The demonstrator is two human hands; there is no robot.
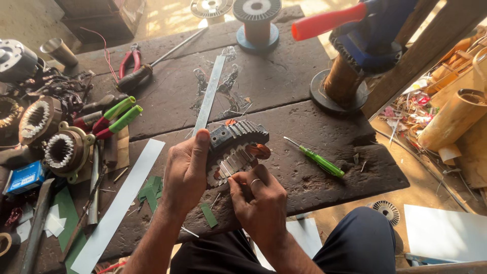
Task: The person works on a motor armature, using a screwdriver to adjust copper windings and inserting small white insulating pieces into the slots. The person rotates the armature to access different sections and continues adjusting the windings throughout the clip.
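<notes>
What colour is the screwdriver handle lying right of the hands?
Green, translucent; screwdriver shows best in the head view.

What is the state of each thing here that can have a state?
Left hand: gripping the stator core.
Right hand: fingers pinched at the core's slots.
Stator core: held up, tilted, copper winding showing.
Green screwdriver: lying flat, untouched.
Green-handled pliers: lying down, handles apart.
Red-handled pliers: lying on the bench.

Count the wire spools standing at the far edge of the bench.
2: a large white spool on a blue base at top centre, and a smaller spool just left of it, partly cut off; others may lie outside the frame.
</notes>
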